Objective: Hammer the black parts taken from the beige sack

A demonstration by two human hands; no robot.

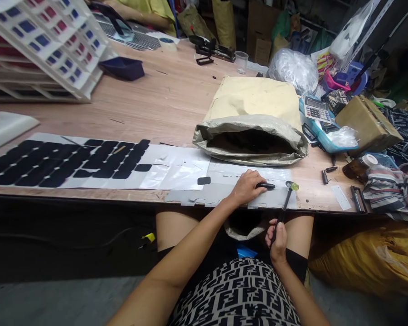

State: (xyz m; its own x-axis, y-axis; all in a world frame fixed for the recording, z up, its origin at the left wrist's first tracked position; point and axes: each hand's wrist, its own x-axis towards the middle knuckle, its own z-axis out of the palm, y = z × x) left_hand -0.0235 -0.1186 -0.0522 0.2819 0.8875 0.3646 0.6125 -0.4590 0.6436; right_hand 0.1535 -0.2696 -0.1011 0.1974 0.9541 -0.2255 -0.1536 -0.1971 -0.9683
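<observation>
My left hand (248, 186) rests over a grey board (221, 190) at the table's front edge, its fingers closed round a small black cylindrical part (268, 185) that pokes out to the right. Just right of that part is the round, yellowish-faced head of a small hammer (288, 192). My right hand (277, 239) grips the hammer's dark handle below the table edge. A lone black rounded rectangular piece (204, 180) lies left of my left hand. Many more such black pieces (54, 163) lie in rows on a white sheet (177, 170).
Behind my hands lies an open-mouthed sack (255, 99). A second sack opening (246, 226) shows between my legs. To the right are a calculator (316, 109), a brown jar (357, 166) and loose black parts (324, 176). A white crate (54, 50) and another person's arm (143, 16) are at the far left.
</observation>
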